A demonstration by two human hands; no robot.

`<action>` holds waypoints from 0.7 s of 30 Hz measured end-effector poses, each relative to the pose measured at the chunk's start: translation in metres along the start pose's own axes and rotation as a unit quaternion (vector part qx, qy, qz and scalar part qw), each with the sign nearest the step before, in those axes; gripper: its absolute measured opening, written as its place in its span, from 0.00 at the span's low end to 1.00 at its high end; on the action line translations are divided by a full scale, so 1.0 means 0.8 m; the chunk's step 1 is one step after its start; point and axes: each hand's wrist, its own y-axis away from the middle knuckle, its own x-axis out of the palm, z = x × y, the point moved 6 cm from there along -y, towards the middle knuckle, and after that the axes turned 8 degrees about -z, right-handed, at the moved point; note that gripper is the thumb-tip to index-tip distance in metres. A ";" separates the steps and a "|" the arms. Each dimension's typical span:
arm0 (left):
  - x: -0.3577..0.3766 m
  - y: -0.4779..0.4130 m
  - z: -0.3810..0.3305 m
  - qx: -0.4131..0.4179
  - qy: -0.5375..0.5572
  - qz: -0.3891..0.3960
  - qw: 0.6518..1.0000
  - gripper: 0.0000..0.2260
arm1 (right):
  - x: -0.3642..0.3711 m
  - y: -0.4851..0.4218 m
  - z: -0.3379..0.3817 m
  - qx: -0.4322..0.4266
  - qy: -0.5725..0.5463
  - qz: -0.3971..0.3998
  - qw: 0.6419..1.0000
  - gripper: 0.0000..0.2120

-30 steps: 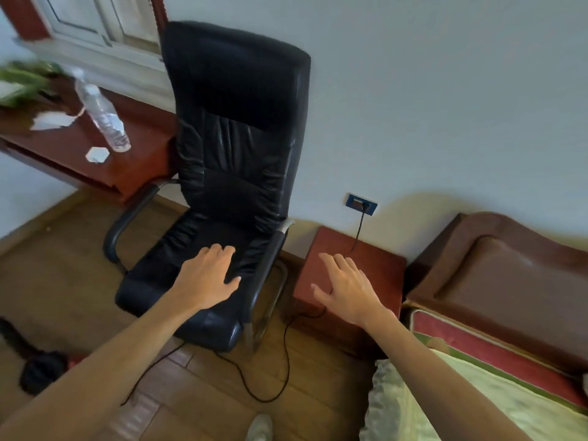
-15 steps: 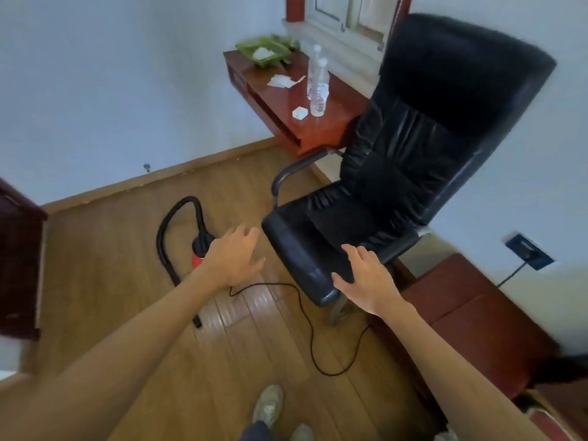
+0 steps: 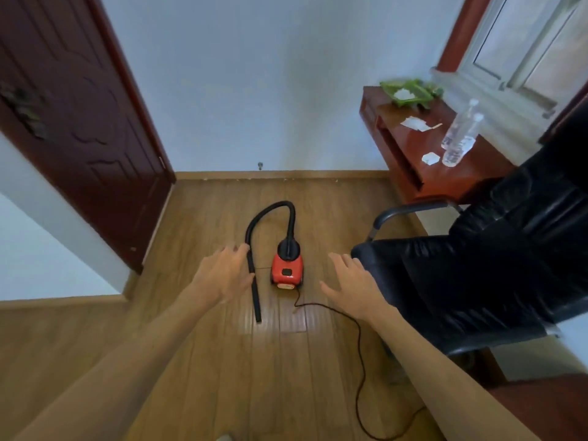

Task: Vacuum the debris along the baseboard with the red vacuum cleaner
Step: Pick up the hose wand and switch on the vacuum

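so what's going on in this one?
A person stands over the red vacuum cleaner on the wood floor, both hands open and empty. The left hand hovers by the black hose, whose tube lies flat on the floor; the right hand is near the black chair. The power cord trails toward the viewer. Pale specks sit along the baseboard; vacuuming hasn't started.

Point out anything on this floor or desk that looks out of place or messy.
Pale specks of debris dot the floor along the baseboard. The red vacuum cleaner sits mid-floor, its cord trailing loose across the boards. On the desk, scraps of paper lie scattered near two bottles.
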 end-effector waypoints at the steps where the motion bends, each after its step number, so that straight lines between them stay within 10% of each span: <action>1: -0.002 0.004 0.020 -0.005 0.001 -0.002 1.000 0.27 | 0.008 -0.009 0.019 -0.009 -0.002 0.004 1.000 0.29; 21: -0.011 -0.034 0.305 -0.007 0.000 0.008 1.000 0.27 | 0.153 -0.156 0.254 -0.026 -0.017 0.050 0.998 0.30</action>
